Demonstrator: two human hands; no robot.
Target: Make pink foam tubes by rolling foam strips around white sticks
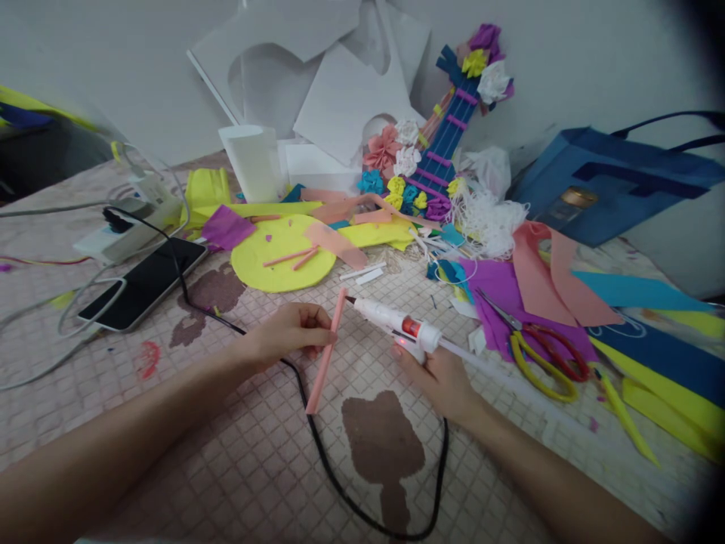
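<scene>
My left hand (297,332) pinches a narrow pink paper strip (325,370), held at a slant above the table. In my right hand (439,378) is a white glue gun (408,325) with a lit red light and a long clear glue stick (481,363) out of its back. Its dark nozzle points left and is at or very near the strip's upper end; contact is hard to tell. A black cord (340,483) loops below both hands. Behind them lies a round yellow paper piece (254,261) with thin pink rolls (283,258) on it.
Scissors (547,359) and a yellow pen-like tool (626,419) lie right, among coloured paper. A phone (147,283) and power strip (121,230) are left. A flower-decorated blue paper guitar (436,162) leans at the back near a white cup-like roll (252,162) and blue bag (612,177).
</scene>
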